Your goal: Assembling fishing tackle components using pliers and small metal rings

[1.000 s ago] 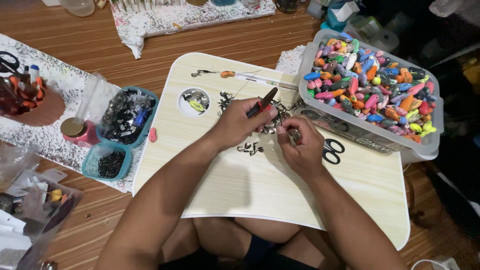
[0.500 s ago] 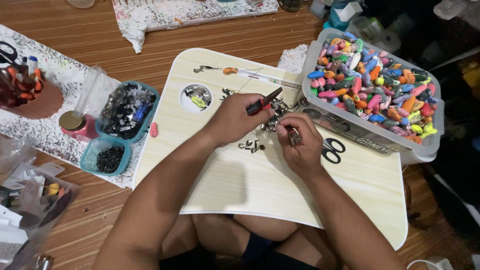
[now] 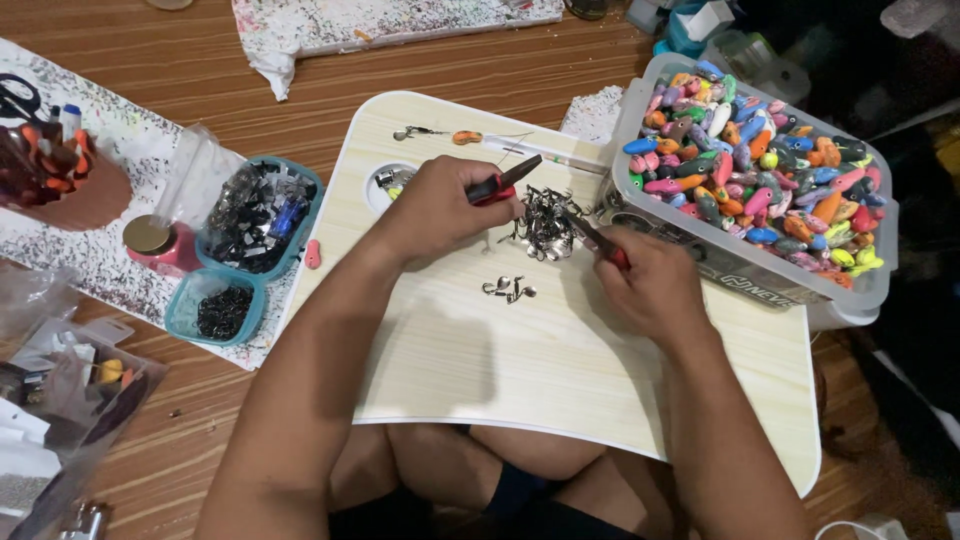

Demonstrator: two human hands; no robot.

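Centrally, on my pale wooden lap tray (image 3: 520, 370): my left hand (image 3: 440, 205), closed around red-handled pliers (image 3: 500, 185) whose dark tip points toward the upper right. My right hand (image 3: 655, 285), closed around a second red-handled tool (image 3: 600, 243), its tip reaching into the heap of small metal hooks (image 3: 545, 220) lying between both hands. Below the heap, a few loose metal bits (image 3: 508, 290) on bare wood. Right of frame: clear plastic tub (image 3: 850, 300) filled with coloured fishing lures (image 3: 760, 170), touching the tray's edge. Left of frame: teal compartment box (image 3: 215, 315) holding dark metal parts; beside it, a small pink jar (image 3: 160, 245) with a gold lid.
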